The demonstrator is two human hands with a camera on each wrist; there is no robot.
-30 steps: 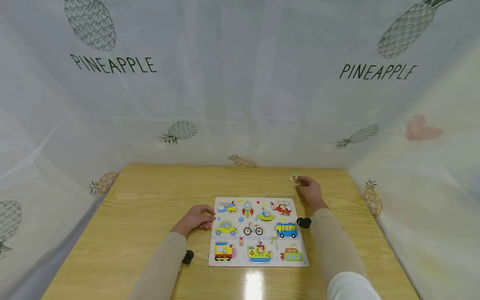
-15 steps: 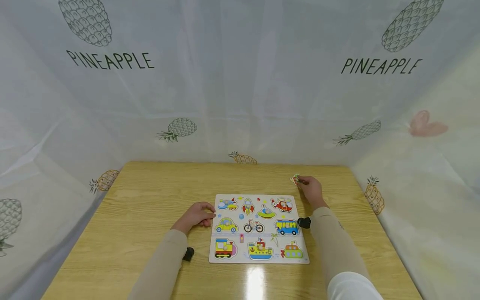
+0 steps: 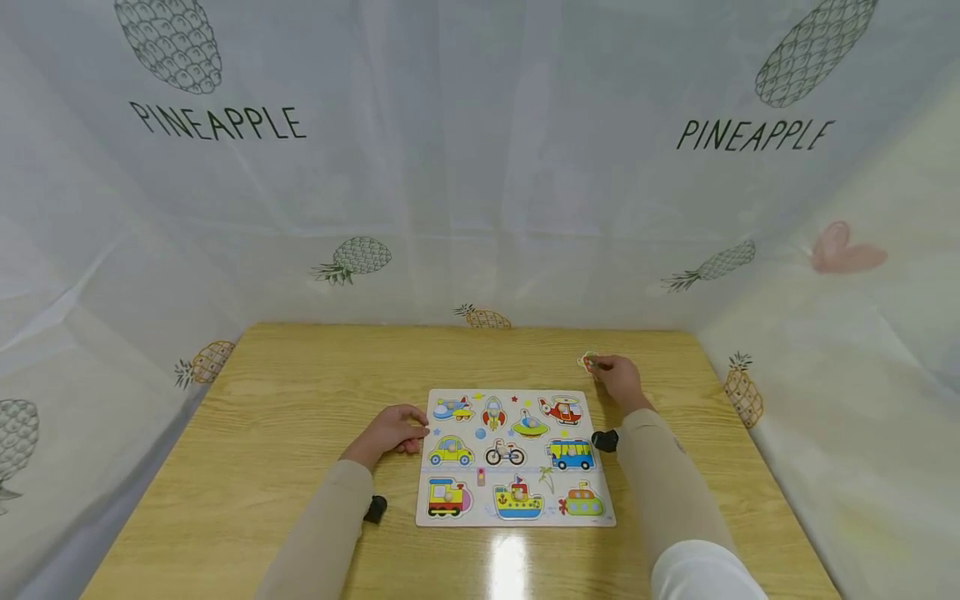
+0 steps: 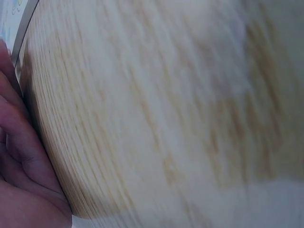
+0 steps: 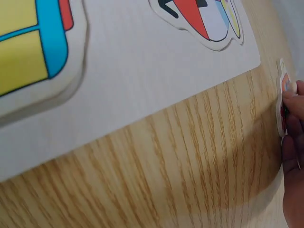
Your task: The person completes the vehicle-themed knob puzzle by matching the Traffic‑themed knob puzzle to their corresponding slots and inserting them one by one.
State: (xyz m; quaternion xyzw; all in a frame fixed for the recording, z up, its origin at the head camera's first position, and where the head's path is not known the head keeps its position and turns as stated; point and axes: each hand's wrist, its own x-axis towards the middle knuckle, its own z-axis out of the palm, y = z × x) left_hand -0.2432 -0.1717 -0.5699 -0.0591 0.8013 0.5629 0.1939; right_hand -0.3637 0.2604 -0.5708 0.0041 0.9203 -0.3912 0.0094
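A wooden puzzle board (image 3: 480,460) with vehicle pictures lies on the table. Beyond its far right corner, my right hand (image 3: 621,382) pinches a small puzzle piece (image 3: 587,362) with a white rim and red and green colours; its exact picture is too small to tell. In the right wrist view the piece (image 5: 283,102) appears nearly edge-on between thumb and fingers, low over the table. My left hand (image 3: 390,433) lies at the board's left edge, fingers loosely bent, fingertips at the rim. The left wrist view shows part of that hand (image 4: 23,156) beside the board's edge.
Knobbed pieces sit in the board, among them a bus (image 3: 572,454), a helicopter (image 3: 562,409), a boat (image 3: 518,498) and a train (image 3: 447,497). The wooden table (image 3: 300,400) runs back to a pineapple-print curtain (image 3: 480,208), which also hangs at both sides.
The puzzle piece has turned slightly in my right hand, with less green showing. My left hand stays at the board's edge. The head view has shifted a little.
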